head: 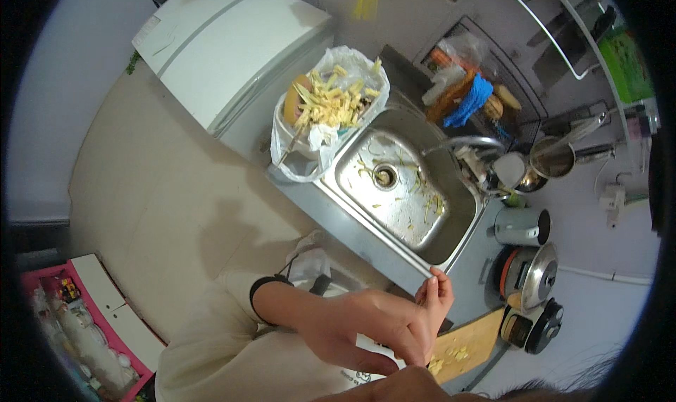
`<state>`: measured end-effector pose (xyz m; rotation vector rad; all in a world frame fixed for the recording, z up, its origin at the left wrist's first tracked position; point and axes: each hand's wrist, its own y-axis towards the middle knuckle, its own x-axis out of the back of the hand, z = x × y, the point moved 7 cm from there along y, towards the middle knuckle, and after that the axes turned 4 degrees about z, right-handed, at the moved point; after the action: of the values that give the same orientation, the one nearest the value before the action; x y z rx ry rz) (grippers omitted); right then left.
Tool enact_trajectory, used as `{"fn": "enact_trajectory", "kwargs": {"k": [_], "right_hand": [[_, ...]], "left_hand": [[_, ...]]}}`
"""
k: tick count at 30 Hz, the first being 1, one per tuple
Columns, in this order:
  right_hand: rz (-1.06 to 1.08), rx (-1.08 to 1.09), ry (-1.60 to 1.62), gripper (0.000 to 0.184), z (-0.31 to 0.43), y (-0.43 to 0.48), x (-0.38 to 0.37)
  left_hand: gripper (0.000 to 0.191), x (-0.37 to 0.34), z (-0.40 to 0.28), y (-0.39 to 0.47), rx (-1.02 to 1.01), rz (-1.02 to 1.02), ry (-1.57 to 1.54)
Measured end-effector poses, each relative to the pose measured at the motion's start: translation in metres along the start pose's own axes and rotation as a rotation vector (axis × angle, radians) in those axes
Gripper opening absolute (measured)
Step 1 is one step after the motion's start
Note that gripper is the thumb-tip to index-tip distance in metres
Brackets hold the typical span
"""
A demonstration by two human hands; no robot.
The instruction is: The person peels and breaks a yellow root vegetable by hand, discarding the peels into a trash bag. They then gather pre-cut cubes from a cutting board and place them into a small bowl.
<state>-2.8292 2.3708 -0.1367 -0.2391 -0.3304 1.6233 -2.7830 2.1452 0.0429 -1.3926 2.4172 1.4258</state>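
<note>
My left hand (pixel 369 323), with a black band at the wrist, reaches across in front of my torso. Its fingers curl beside my right forearm and overlap it in the picture; whether they grip it is hidden. My right hand (pixel 439 291) is just beyond, fingers bent at the near corner of the steel sink (pixel 369 220), with nothing visible in it. Plant scraps (pixel 433 204) lie across the wet basin and around its drain (pixel 385 176). Below my hands, a wooden cutting board (pixel 470 344) carries small pale yellow pieces.
A white plastic bag (pixel 277 138) of pale yellow peelings sits at the sink's far-left edge, beside a white refrigerator (pixel 237 37). A faucet (pixel 475 142), grey mug (pixel 520 226), lidded pot (pixel 528 278) and black-topped appliance (pixel 533 325) line the right side. A pink-edged cabinet (pixel 100 317) stands lower left.
</note>
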Motion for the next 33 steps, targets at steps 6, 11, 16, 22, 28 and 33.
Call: {"fn": "enact_trajectory", "kwargs": {"k": [6, 11, 16, 22, 28, 33], "right_hand": [[0.030, -0.018, 0.011, 0.019, 0.002, 0.008, -0.012], [0.029, -0.032, -0.014, 0.018, 0.004, 0.016, -0.020], [0.051, -0.032, -0.030, 0.018, 0.004, 0.024, -0.029], [0.095, -0.050, -0.031, 0.017, -0.003, 0.036, -0.034], [0.114, -0.044, -0.051, 0.018, -0.010, 0.046, -0.038], [0.125, -0.045, -0.056, 0.018, -0.009, 0.048, -0.041]], "left_hand": [[0.018, 0.009, -0.003, 0.000, 0.079, -0.001, -0.033], [0.019, 0.020, -0.008, 0.003, -0.033, -0.014, 0.021], [0.018, 0.030, -0.008, 0.006, -0.083, 0.011, 0.057], [0.017, 0.036, -0.002, 0.004, 0.075, 0.022, -0.034], [0.017, 0.043, -0.002, 0.007, 0.092, 0.011, -0.106], [0.013, 0.044, 0.002, 0.013, 0.109, 0.031, -0.047]]}}
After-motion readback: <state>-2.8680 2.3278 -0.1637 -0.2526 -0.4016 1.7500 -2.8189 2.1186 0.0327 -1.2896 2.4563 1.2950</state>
